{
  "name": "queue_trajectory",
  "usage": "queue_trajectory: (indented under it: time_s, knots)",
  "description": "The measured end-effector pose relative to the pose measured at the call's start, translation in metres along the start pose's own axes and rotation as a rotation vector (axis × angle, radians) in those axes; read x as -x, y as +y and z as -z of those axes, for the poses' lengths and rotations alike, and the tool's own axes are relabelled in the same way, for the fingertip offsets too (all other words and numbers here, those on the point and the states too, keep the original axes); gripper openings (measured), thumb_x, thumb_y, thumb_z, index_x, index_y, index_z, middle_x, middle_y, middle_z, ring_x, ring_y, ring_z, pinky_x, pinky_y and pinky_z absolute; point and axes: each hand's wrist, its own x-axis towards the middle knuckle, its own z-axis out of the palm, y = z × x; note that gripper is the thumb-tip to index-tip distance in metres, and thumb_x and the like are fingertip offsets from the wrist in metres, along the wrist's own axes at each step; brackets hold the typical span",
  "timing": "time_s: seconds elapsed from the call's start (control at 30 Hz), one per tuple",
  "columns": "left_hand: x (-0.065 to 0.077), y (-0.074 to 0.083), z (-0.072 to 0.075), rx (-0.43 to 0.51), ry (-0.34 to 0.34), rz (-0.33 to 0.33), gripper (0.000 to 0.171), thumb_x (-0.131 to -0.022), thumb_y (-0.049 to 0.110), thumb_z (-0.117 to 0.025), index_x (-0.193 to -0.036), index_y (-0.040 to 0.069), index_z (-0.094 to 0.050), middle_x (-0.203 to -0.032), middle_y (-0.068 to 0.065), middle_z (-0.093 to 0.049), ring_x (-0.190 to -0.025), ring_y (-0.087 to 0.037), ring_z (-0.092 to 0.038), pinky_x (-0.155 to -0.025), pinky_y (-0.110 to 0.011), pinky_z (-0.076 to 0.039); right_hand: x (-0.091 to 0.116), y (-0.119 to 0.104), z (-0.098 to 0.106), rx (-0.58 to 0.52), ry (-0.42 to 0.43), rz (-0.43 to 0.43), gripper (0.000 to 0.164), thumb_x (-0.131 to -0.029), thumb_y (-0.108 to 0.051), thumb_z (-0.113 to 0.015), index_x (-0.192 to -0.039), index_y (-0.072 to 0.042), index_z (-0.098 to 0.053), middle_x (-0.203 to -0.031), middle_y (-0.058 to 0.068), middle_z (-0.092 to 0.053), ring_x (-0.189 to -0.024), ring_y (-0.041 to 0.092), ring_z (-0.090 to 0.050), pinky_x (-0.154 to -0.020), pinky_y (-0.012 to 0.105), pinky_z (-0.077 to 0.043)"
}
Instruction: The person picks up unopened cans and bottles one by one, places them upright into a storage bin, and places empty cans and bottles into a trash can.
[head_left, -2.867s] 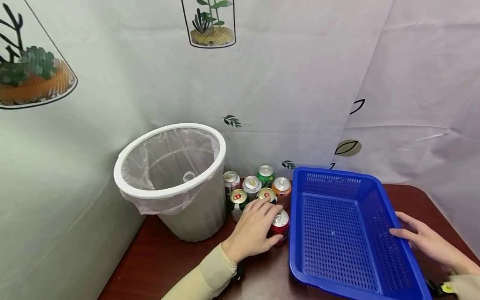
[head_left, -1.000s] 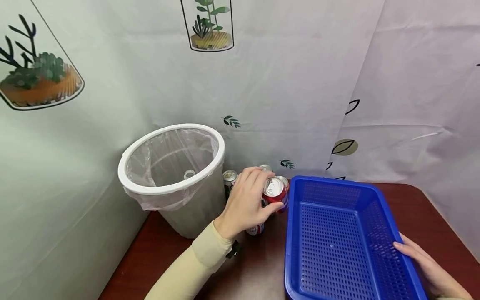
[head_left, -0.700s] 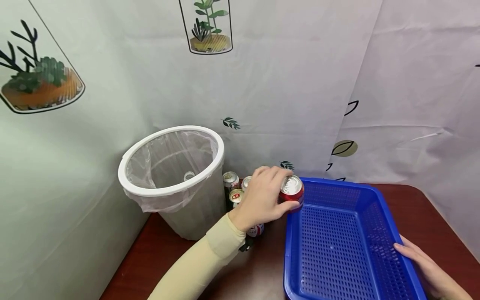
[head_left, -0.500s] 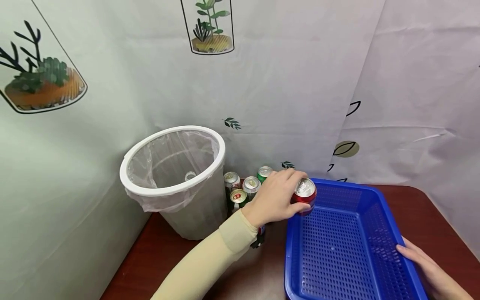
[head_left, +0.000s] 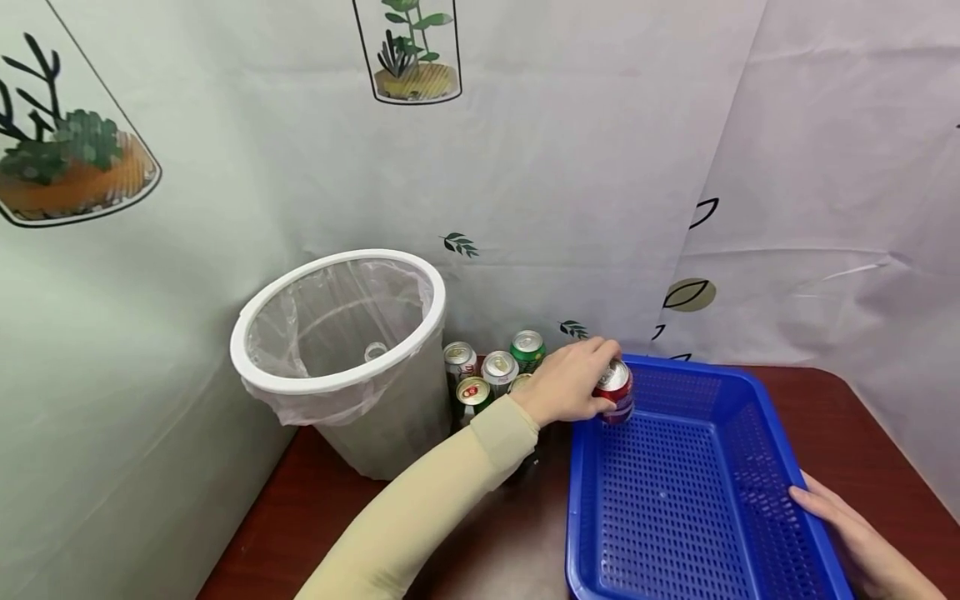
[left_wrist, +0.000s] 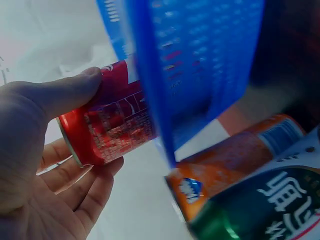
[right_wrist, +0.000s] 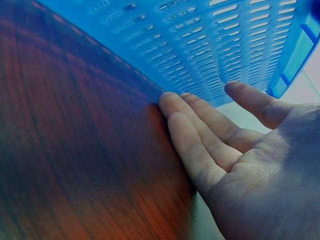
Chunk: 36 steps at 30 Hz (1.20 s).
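Note:
My left hand (head_left: 566, 383) grips a red soda can (head_left: 615, 390) by its sides, upright over the near-left interior of the blue basket (head_left: 663, 517), toward its back corner. In the left wrist view, thumb and fingers wrap the red can (left_wrist: 117, 127), partly hidden by the basket's edge (left_wrist: 152, 100). Whether it touches the basket floor cannot be told. Straight fingers of my right hand (right_wrist: 260, 160) touch the basket's outer side in the right wrist view. In the head view, that right hand (head_left: 851, 533) is at the basket's right rim.
A grey bin (head_left: 382, 417) with a clear liner stands at left, a small round clear-looking object (head_left: 376, 351) inside. Between bin and basket stand several cans, including a green can (head_left: 528, 350) and a silver-topped can (head_left: 499, 371). An orange can (left_wrist: 235, 160) shows beside the basket.
My left hand took the red can from the group, lifted it and carried it right, over the basket; lately it has sunk slightly. The right hand slid a little down the basket's side.

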Motion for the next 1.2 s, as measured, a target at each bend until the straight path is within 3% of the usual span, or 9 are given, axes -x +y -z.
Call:
queue_trajectory:
  time_s: [0.1, 0.3, 0.63, 0.97, 1.2]
  knots:
    - [-0.003, -0.004, -0.007, -0.015, -0.020, 0.022, 0.061, -0.082, 0.043, -0.086, -0.128, 0.018, -0.055, -0.119, 0.005, -0.063, -0.101, -0.011, -0.064, -0.084, -0.027, -0.056, -0.002, -0.001, -0.001, -0.025, -0.019, 0.006, 0.051, -0.112, -0.038, -0.009, -0.124, -0.064, -0.051, -0.128, -0.018, -0.061, -0.122, 0.029, -0.065, -0.102, 0.055, -0.054]
    - [-0.012, -0.004, -0.017, -0.049, -0.077, 0.019, 0.061, -0.084, 0.042, -0.084, -0.130, 0.016, -0.054, -0.122, 0.002, -0.064, -0.106, -0.013, -0.066, -0.090, -0.027, -0.055, -0.001, -0.001, 0.001, -0.031, -0.043, 0.021, 0.054, -0.112, -0.036, -0.007, -0.122, -0.064, -0.052, -0.124, -0.028, -0.060, -0.121, 0.023, -0.065, -0.102, 0.052, -0.055]
    - [-0.022, 0.000, -0.031, -0.137, -0.168, 0.007, 0.062, -0.087, 0.047, -0.081, -0.133, 0.015, -0.055, -0.124, 0.002, -0.065, -0.107, -0.013, -0.066, -0.095, -0.029, -0.054, -0.003, 0.000, 0.002, -0.034, -0.033, 0.010, 0.052, -0.112, -0.037, -0.008, -0.122, -0.064, -0.051, -0.126, -0.020, -0.062, -0.121, 0.027, -0.065, -0.102, 0.054, -0.054]
    - [-0.027, 0.005, -0.034, -0.200, -0.179, -0.001, 0.064, -0.088, 0.050, -0.079, -0.138, 0.018, -0.057, -0.129, 0.002, -0.064, -0.108, -0.015, -0.067, -0.097, -0.031, -0.054, 0.000, 0.001, 0.001, 0.055, 0.074, -0.014, 0.039, -0.112, -0.039, -0.009, -0.122, -0.068, -0.034, -0.115, -0.040, -0.052, -0.115, 0.016, -0.066, -0.098, 0.048, -0.057]
    - [-0.028, 0.006, -0.038, -0.235, -0.172, 0.006, 0.062, -0.089, 0.053, -0.076, -0.140, 0.022, -0.058, -0.128, 0.004, -0.062, -0.108, -0.013, -0.066, -0.095, -0.031, -0.054, -0.002, 0.001, 0.001, -0.001, -0.019, 0.017, 0.053, -0.112, -0.035, -0.008, -0.123, -0.065, -0.049, -0.125, -0.028, -0.060, -0.120, 0.023, -0.066, -0.100, 0.053, -0.055]
